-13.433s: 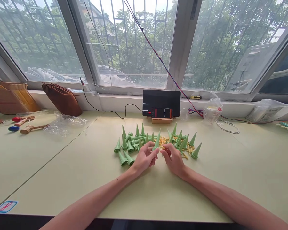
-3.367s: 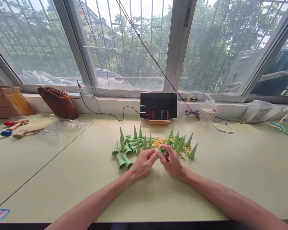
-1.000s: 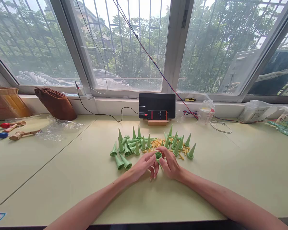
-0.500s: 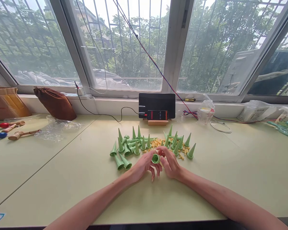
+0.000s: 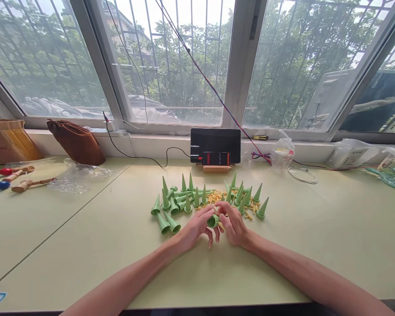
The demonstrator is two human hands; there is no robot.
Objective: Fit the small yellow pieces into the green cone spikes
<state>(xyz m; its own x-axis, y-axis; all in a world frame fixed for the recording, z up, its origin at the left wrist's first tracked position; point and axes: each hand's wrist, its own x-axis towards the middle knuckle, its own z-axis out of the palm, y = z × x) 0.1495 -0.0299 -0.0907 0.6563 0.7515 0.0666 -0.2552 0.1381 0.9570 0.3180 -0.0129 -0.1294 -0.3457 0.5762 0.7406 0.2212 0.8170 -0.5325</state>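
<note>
Above the table, my left hand (image 5: 197,224) is closed around a green plastic cone spike (image 5: 213,221), its round hollow end facing me. Close against it, my right hand (image 5: 234,224) has thumb and forefinger bent together at the spike. A small yellow piece (image 5: 221,227) shows by the spike; whether the right fingers hold it is hard to make out. Beyond my hands, several green cone spikes stand upright, among them one at the right (image 5: 262,209). Others lie on their sides at the left (image 5: 163,225). Small yellow T-shaped pieces (image 5: 248,215) lie scattered among them.
A phone (image 5: 216,158) leans on a black tablet (image 5: 215,139) at the back of the table. To the left are a brown drawstring bag (image 5: 77,141), wooden toys (image 5: 28,186) and clear plastic film (image 5: 75,177). A plastic bag with a cup (image 5: 282,156) stands back right.
The green spike has tilted in my left hand, its hollow end turning slightly and shifting a little down. Both hands stay nearly in place.
</note>
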